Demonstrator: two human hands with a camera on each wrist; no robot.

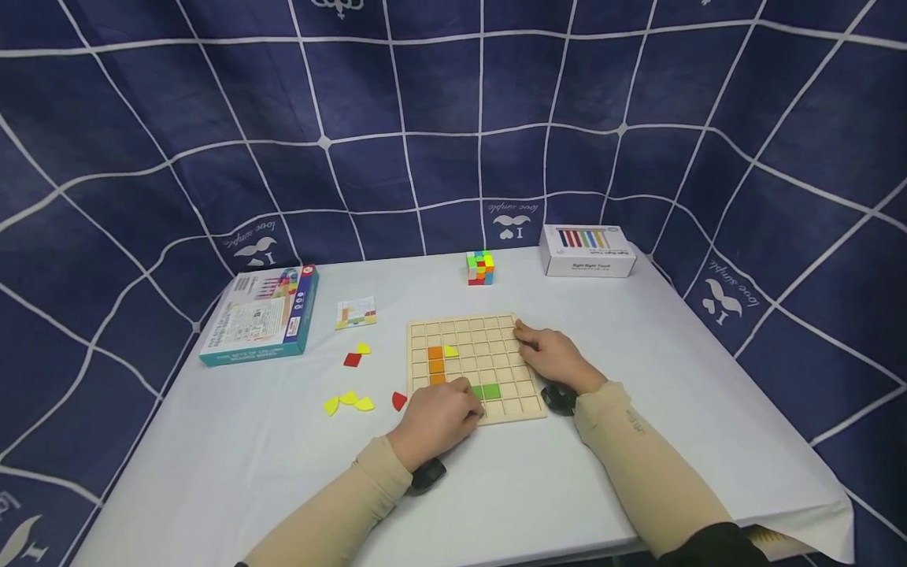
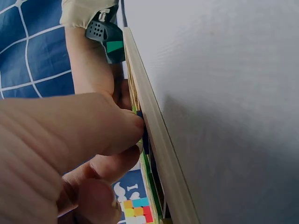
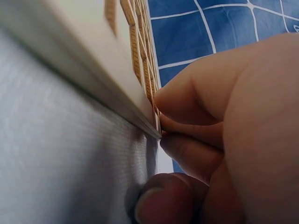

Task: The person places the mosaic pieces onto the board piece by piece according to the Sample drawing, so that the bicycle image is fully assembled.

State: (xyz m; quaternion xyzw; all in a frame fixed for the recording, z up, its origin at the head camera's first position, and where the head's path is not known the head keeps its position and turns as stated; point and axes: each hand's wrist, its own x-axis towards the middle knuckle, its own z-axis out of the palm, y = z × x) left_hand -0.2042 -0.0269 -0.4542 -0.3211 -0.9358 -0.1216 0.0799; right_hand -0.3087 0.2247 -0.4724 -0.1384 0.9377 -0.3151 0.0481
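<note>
A wooden grid board (image 1: 496,346) lies on the table with orange tiles (image 1: 435,367), a yellow quarter-round tile (image 1: 450,351) and green tiles (image 1: 491,390) in its cells. Over the board's near part, my left hand (image 1: 435,419) pinches a dark blue tile (image 2: 146,140) between thumb and fingers, low at the grid. The hand covers some near cells in the head view. My right hand (image 1: 556,356) grips the board's right edge near the far corner, thumb on the top rim and fingers at the side, as the right wrist view shows.
Loose yellow pieces (image 1: 348,398) and red pieces (image 1: 352,360) lie left of the board. Behind them are a pattern card (image 1: 356,313) and a teal-sided box (image 1: 258,315). A colourful puzzle cube (image 1: 479,268) and a white box (image 1: 586,252) stand at the back, before a blue checked curtain (image 1: 439,94).
</note>
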